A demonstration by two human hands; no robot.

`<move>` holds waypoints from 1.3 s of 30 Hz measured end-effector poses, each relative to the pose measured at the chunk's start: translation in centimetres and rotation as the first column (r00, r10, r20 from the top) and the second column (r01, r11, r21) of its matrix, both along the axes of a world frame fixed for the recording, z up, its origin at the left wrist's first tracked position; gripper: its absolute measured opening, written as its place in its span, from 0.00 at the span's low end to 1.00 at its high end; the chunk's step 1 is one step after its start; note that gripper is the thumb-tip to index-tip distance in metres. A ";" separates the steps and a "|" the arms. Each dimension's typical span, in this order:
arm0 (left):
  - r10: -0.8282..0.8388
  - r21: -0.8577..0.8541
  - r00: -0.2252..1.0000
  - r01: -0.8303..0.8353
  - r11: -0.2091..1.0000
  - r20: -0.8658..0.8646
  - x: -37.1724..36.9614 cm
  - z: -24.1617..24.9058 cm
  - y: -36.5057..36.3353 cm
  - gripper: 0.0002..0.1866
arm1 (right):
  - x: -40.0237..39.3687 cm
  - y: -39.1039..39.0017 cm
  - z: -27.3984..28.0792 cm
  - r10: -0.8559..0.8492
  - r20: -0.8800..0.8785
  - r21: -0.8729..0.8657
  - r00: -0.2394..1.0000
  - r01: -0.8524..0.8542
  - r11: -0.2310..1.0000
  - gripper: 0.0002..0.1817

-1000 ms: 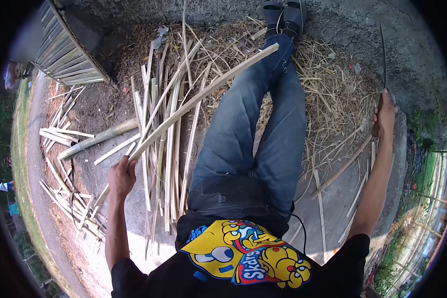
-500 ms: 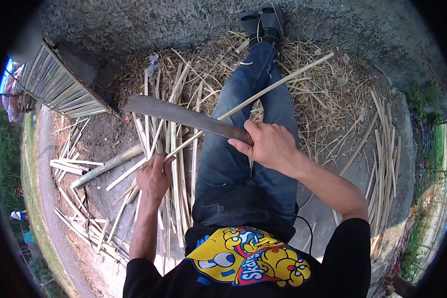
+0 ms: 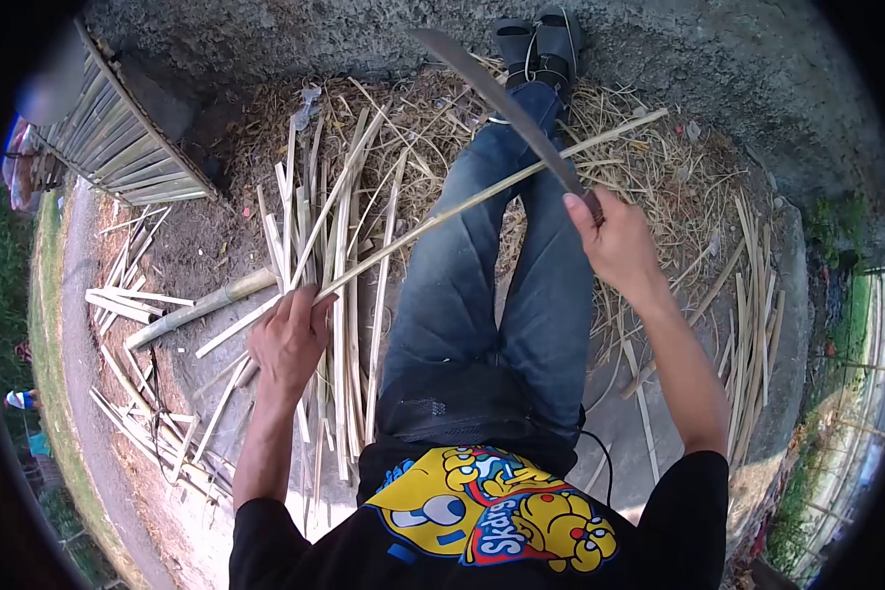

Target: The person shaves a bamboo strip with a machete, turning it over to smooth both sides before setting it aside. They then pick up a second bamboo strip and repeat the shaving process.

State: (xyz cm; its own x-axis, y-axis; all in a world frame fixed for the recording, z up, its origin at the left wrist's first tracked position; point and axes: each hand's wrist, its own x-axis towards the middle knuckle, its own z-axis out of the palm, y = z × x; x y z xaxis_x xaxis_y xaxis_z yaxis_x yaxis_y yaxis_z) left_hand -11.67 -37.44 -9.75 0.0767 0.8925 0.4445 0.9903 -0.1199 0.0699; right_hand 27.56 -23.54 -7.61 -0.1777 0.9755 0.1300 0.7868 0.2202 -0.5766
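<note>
My left hand is closed around a long, pale bamboo strip near its lower left end. The strip slants up across my thighs, its far end right of my shins. A machete with a broad dark blade is gripped by its handle in my right hand. Its blade points up and left, crossing over the strip toward the strip's far end. Several split bamboo strips lie on the ground just past my left hand, beside my left leg.
A bamboo pole and more strips lie at the left. Another bundle of strips rests at the right. Thin shavings cover the ground around my shins. A slatted bamboo panel stands at the upper left, near a rough wall.
My right hand has moved right and slightly up, swinging the machete from pointing left to pointing up and left along the strip. My left hand keeps its hold on the bamboo strip.
</note>
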 end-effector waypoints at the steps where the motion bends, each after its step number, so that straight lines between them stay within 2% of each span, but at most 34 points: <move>1: -0.031 -0.012 0.999 0.031 0.999 0.008 1.4 0.2 1.1 0.10 | -2.3 -1.6 -0.4 0.106 0.136 0.029 0.985 -0.111 0.993 0.31; 2: -0.069 -0.018 0.998 0.069 0.997 0.010 2.5 0.5 2.0 0.09 | -4.3 -3.2 -0.7 0.220 0.140 0.093 0.965 -0.234 0.968 0.27; 3: -0.084 -0.005 0.996 0.085 0.996 0.029 3.1 0.4 2.4 0.09 | -5.6 -4.3 -0.5 0.279 0.177 0.042 0.944 -0.290 0.956 0.27; 4: -0.070 -0.003 0.997 0.070 0.998 0.020 2.5 0.1 2.2 0.10 | -5.8 -4.4 -0.5 0.288 0.205 0.086 0.936 -0.310 0.947 0.29; 6: -0.001 -0.002 0.998 0.001 1.000 0.059 -0.2 -0.3 0.8 0.11 | -2.9 -1.5 -1.1 0.236 0.031 0.090 0.971 -0.238 0.967 0.30; 7: -0.015 0.019 1.000 0.014 1.000 0.013 0.9 0.4 0.5 0.11 | -2.4 -1.4 -1.0 0.183 0.184 0.188 0.966 -0.217 0.958 0.31; 8: -0.009 0.019 1.000 0.008 1.000 0.021 1.0 0.2 0.5 0.11 | -1.6 -0.8 -1.6 0.189 0.191 0.186 0.963 -0.225 0.956 0.31; 10: -0.054 -0.060 0.999 0.055 0.997 0.006 0.9 -0.2 0.9 0.11 | -0.6 0.0 -3.3 0.215 0.253 0.310 0.943 -0.290 0.906 0.30; 12: -0.051 -0.036 0.999 0.051 0.998 -0.007 1.4 0.2 1.6 0.11 | -0.6 0.1 -3.1 0.211 0.262 0.315 0.942 -0.290 0.904 0.30; 14: 0.006 -0.114 1.000 -0.004 0.993 0.012 1.9 0.8 1.7 0.09 | -1.7 -0.9 -2.6 0.176 0.188 0.154 0.966 -0.206 0.966 0.30; 16: 0.047 -0.121 0.999 -0.047 0.992 0.001 2.0 0.5 2.5 0.10 | -3.5 -1.8 -1.7 0.138 0.140 0.105 0.981 -0.153 0.983 0.30; 19: 0.007 -0.069 0.998 -0.003 0.998 0.058 2.7 0.5 2.1 0.10 | -4.5 -2.6 -1.3 0.176 0.131 0.208 0.976 -0.200 0.957 0.31; 21: -0.010 -0.050 0.996 0.014 0.999 0.087 1.4 0.3 1.6 0.10 | -3.2 -1.6 -0.8 0.192 0.271 0.289 0.943 -0.269 0.919 0.33; 22: -0.017 -0.046 0.995 0.022 0.999 0.097 1.1 0.8 1.4 0.10 | -1.2 0.1 -0.5 0.171 0.213 0.235 0.962 -0.221 0.947 0.33; 25: 0.025 -0.148 0.999 -0.018 0.989 0.045 2.0 0.8 1.5 0.10 | -1.2 0.1 -1.3 0.196 0.279 0.197 0.940 -0.255 0.946 0.31; 27: 0.027 -0.196 0.999 -0.022 0.980 0.023 1.8 0.2 2.5 0.10 | -2.4 -0.5 -1.6 0.125 0.268 0.064 0.955 -0.148 0.987 0.31; 28: 0.015 -0.197 1.000 -0.011 0.980 0.016 1.8 -0.1 2.2 0.10 | -3.1 -1.1 -1.5 0.107 0.226 0.076 0.968 -0.127 0.989 0.31; 30: 0.029 -0.069 0.999 -0.026 0.997 0.042 1.7 -0.5 1.7 0.10 | -3.2 -1.5 -2.2 0.084 0.188 0.112 0.978 -0.107 0.988 0.31; 31: 0.022 -0.069 0.998 -0.018 0.997 0.061 1.8 -0.6 1.3 0.09 | -2.8 -1.3 -2.3 0.073 0.178 0.111 0.981 -0.094 0.989 0.31; 33: 0.007 -0.098 0.998 0.000 0.995 0.069 2.0 -0.4 0.9 0.09 | -1.0 -0.4 -2.2 0.107 0.293 0.256 0.950 -0.186 0.949 0.32; 36: -0.020 -0.155 0.998 0.029 0.988 0.061 2.6 0.9 1.4 0.10 | 0.1 -0.4 -2.8 0.145 0.257 0.227 0.955 -0.205 0.952 0.32; 38: -0.010 -0.191 0.998 0.023 0.981 0.066 3.1 1.4 2.2 0.12 | 0.2 -0.2 -2.9 0.150 0.260 0.175 0.954 -0.199 0.964 0.32; 39: 0.000 -0.228 0.998 0.014 0.974 0.062 3.4 1.2 2.6 0.13 | -0.2 -0.2 -2.8 0.153 0.142 -0.002 0.978 -0.154 0.988 0.32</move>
